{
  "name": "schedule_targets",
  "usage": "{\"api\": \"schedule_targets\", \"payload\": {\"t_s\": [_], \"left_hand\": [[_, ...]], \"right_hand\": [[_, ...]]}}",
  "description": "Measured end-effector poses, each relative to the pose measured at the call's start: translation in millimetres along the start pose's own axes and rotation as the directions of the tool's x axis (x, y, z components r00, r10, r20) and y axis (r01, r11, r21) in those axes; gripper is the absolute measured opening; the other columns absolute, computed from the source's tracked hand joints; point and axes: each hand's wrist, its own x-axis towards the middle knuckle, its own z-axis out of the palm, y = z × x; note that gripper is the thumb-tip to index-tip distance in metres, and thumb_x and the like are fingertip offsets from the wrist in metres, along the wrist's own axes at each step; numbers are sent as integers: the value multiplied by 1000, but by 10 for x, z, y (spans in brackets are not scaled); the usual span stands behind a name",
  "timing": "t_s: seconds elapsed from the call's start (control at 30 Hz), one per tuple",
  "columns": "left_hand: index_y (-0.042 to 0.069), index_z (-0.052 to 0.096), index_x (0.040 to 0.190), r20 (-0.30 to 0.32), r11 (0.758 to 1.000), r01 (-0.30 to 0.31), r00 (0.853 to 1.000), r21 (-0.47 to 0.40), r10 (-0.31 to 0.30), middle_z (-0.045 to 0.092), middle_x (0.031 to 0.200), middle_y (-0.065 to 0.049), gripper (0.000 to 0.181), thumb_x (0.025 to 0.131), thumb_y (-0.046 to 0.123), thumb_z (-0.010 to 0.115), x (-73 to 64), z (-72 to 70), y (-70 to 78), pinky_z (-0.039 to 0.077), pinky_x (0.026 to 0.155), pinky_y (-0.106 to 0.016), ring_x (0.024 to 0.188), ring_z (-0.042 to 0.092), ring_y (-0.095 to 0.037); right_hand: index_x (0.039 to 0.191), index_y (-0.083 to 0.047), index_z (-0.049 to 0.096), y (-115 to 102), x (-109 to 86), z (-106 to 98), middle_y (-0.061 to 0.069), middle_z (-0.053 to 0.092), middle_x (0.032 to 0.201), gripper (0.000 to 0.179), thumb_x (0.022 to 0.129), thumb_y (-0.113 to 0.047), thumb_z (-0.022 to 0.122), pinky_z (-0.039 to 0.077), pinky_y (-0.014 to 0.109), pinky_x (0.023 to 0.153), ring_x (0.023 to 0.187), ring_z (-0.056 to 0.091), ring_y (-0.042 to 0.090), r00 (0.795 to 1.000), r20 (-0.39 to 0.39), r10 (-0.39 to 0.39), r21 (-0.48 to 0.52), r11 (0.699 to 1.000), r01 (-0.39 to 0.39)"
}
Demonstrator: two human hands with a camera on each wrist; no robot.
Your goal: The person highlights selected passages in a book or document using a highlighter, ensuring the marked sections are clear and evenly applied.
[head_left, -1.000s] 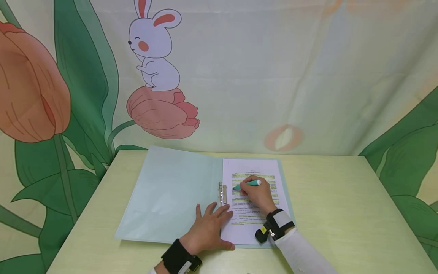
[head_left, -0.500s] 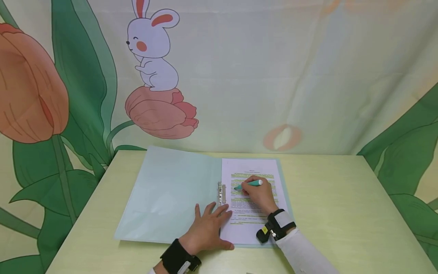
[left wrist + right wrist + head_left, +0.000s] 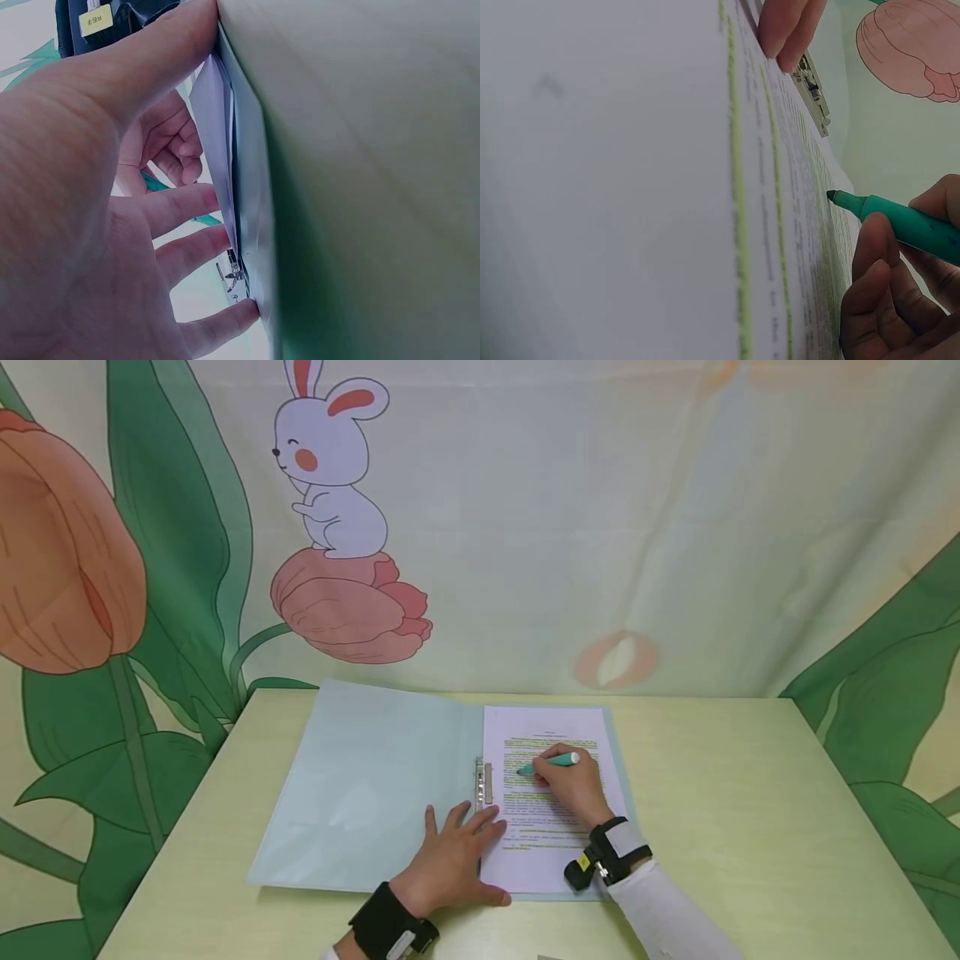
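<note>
A pale blue folder (image 3: 367, 785) lies spread flat on the table, with a printed sheet (image 3: 517, 868) on its right side. Yellow-green marks run along many of the sheet's text lines. My right hand (image 3: 577, 785) pinches a green highlighter (image 3: 911, 225) between thumb and fingers, its dark tip at the text in the upper half of the sheet. Fingers spread, my left hand (image 3: 450, 864) rests across the folder's fold and the sheet's lower left edge. Just above its fingertips sits the metal clip (image 3: 481, 781) in the fold.
The light wooden table (image 3: 750, 827) extends to both sides of the folder. Behind it hangs a curtain (image 3: 487, 527) printed with a rabbit and tulips. A small grey edge of something (image 3: 549, 957) shows at the bottom of the head view.
My right hand has slid the highlighter a little to the right along the text. My left hand stays in place on the folder, and the whole head view has drifted slightly.
</note>
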Motion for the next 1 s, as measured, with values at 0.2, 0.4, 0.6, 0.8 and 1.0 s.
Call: {"api": "schedule_targets", "payload": {"t_s": [0.2,0.4,0.6,0.8,1.0], "left_hand": [[19,49,145,-7,1000,-2,1000,-6,2,39,157,-1,96,67,65,79,-5,0,-3,14,105,-81,144,29,-41],[19,49,145,-14,1000,-7,1000,-10,7,39,157,-2,95,67,64,79,-6,0,-2,14,104,-81,144,29,-42],[19,49,145,-11,1000,-7,1000,-10,6,39,157,-2,95,67,65,79,-6,2,2,14,105,-81,144,29,-42],[19,49,145,-6,1000,-2,1000,-18,2,39,157,-2,96,67,64,80,-8,1,10,13,105,-81,144,29,-42],[19,49,145,-3,1000,1,1000,-16,-1,39,157,-2,96,66,65,79,-2,13,2,13,105,-81,145,28,-42]], "right_hand": [[81,-14,73,26,25,-36,2,73,71,11,82,-25,71,52,25,62,64,70,16,1000,-1,-2,-12,1000,2],[83,-14,73,34,18,-81,2,74,72,12,83,-25,71,53,25,64,65,70,14,1000,-6,-3,-19,1000,2],[84,-13,73,63,19,-117,2,74,74,12,84,-26,71,53,25,64,66,71,15,1000,-12,15,-17,1000,-15],[85,-12,73,95,26,-150,3,74,74,12,83,-24,71,55,25,64,66,71,15,1000,-15,4,-8,1000,-4],[85,-11,73,125,36,-190,3,75,74,14,83,-25,70,55,25,64,66,72,15,1000,-12,5,-11,1000,-5]]}}
